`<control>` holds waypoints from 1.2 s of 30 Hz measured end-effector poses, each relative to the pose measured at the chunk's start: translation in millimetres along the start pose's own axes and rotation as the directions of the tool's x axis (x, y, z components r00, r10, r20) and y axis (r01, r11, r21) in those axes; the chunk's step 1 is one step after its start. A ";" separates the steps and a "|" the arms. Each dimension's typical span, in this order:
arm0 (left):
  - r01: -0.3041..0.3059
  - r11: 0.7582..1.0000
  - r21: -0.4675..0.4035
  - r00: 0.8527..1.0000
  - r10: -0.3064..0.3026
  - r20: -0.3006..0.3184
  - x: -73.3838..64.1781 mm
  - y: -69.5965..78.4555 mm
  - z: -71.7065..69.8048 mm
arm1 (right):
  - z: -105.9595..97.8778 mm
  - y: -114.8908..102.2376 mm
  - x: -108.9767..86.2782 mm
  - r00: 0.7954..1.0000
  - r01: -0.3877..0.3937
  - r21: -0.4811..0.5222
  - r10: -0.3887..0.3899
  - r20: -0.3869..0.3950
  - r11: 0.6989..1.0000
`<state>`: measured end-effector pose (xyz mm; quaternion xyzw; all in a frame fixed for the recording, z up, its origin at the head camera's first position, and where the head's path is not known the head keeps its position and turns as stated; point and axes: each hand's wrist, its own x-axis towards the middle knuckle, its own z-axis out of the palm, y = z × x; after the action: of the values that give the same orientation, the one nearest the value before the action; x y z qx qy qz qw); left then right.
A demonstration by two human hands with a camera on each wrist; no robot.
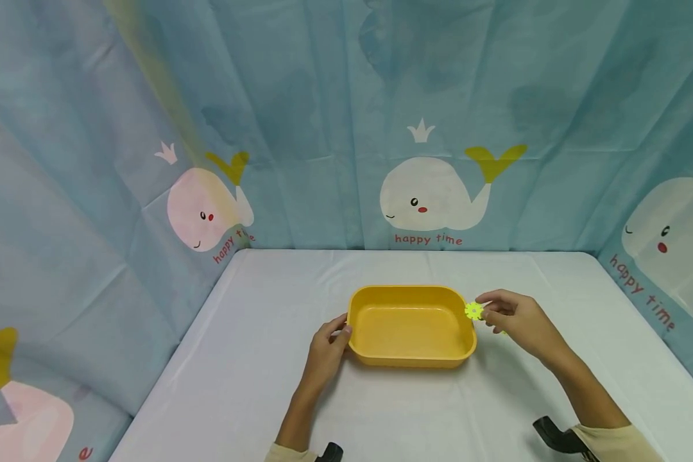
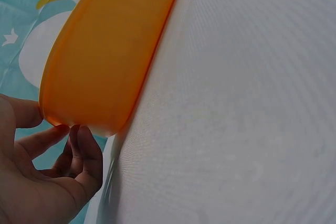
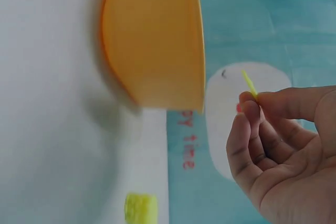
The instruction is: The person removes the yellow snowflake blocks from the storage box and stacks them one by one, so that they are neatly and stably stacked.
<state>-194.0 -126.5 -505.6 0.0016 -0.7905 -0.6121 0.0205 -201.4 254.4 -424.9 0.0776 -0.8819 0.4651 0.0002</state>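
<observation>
A yellow plastic basin point(image 1: 412, 354) with rounded corners sits on the white table, and its inside shows nothing in it. My left hand point(image 1: 326, 350) holds the basin's left end, with the thumb at the rim and fingertips against the outer wall point(image 2: 100, 56). Beside the right end, my right hand point(image 1: 516, 321) pinches a thin yellow-green notched disc point(image 1: 473, 311) between thumb and fingertips. Edge-on in the right wrist view, the disc point(image 3: 249, 83) stands clear of the basin wall point(image 3: 157, 40).
A short yellow-green ribbed piece point(image 3: 140, 208) is on the table near the right hand, mostly hidden behind that hand in the head view. A white cloth point(image 1: 254, 385) covers the table. Blue curtains point(image 1: 312, 128) with printed whales hang behind it and along both sides.
</observation>
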 end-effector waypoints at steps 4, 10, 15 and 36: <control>-0.010 1.000 -0.009 1.000 0.010 0.007 1.0 -0.3 -0.2 | -12.4 12.0 -3.6 0.999 -0.039 -0.010 0.039 -0.027 0.999; -0.019 1.000 -0.009 1.000 0.019 0.011 0.3 0.1 -1.3 | -24.9 28.3 -7.3 0.995 -0.082 -0.052 0.079 -0.063 0.995; -0.026 1.000 -0.017 1.000 0.026 0.007 -1.0 1.4 -1.7 | -32.9 39.6 -8.5 0.989 -0.127 -0.075 0.121 -0.081 0.989; -0.014 1.000 -0.009 1.000 0.014 0.010 -0.8 0.0 -0.3 | -39.8 74.2 -0.1 0.967 -0.253 -0.110 0.249 -0.044 0.961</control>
<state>-193.2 -126.8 -505.6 -0.0070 -0.7878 -0.6156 0.0206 -214.3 328.3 -463.1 -0.0418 -0.9098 0.4108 -0.0414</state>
